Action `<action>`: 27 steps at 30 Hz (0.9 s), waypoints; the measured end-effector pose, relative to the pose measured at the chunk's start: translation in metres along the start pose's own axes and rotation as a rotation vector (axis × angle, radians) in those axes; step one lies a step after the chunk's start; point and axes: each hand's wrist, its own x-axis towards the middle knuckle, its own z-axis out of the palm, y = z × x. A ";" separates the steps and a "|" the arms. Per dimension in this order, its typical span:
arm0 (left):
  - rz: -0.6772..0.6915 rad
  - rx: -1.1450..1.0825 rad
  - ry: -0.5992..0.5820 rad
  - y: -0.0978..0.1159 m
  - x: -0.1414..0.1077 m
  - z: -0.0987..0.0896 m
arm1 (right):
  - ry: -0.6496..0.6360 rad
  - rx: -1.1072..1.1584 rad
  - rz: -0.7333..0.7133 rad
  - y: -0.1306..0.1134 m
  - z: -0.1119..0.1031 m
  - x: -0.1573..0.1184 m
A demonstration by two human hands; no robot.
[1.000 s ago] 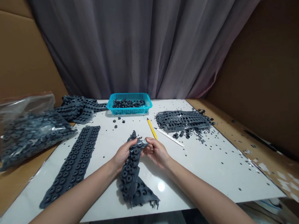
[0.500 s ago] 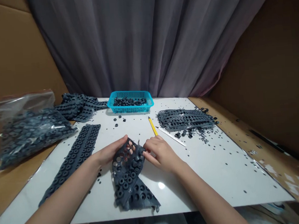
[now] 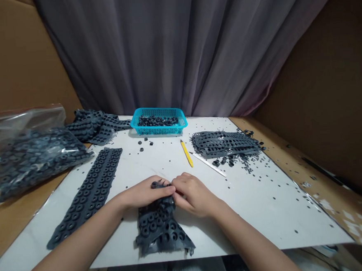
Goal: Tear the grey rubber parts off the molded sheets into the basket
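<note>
A dark rubber sheet (image 3: 158,232) with rows of rings and holes lies folded near the front edge of the white table. My left hand (image 3: 146,191) is wrapped round its upper end, thumb on top. My right hand (image 3: 193,194) touches the left fingertips and pinches at the sheet's upper right edge; whatever small part lies between its fingers is hidden. A long ringed rubber strip (image 3: 88,191) rests flat to the left. Beyond my hands lie a yellow pen-like tool (image 3: 186,153) and a white stick (image 3: 209,165).
A blue basket (image 3: 158,129) with small dark pieces stands at the back. At left are a clear bag (image 3: 40,155) of dark pieces and crumpled sheets (image 3: 90,125). Perforated sheets (image 3: 225,143) lie at right, with scattered bits around. Cardboard walls flank both sides.
My left hand has closed over the top of the sheet, bending it down. My right hand has moved slightly down to meet it, and the yellow tool now shows in full.
</note>
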 end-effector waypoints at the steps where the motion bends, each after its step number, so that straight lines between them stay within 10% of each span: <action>1: 0.001 -0.013 0.014 0.001 -0.001 0.001 | 0.015 0.054 0.005 -0.001 -0.002 0.000; 8: 0.067 -0.345 0.280 0.009 -0.020 0.031 | 0.199 0.661 0.082 -0.036 -0.005 -0.009; 15: 0.222 -0.789 0.837 0.021 -0.017 0.065 | 0.898 0.917 0.422 -0.070 0.038 0.029; 22: 0.220 -0.845 1.064 0.016 -0.003 0.048 | 1.058 0.841 0.490 -0.068 0.046 0.063; 27: 0.233 -0.860 1.082 0.045 0.023 0.011 | 1.043 0.914 0.430 -0.043 0.014 0.106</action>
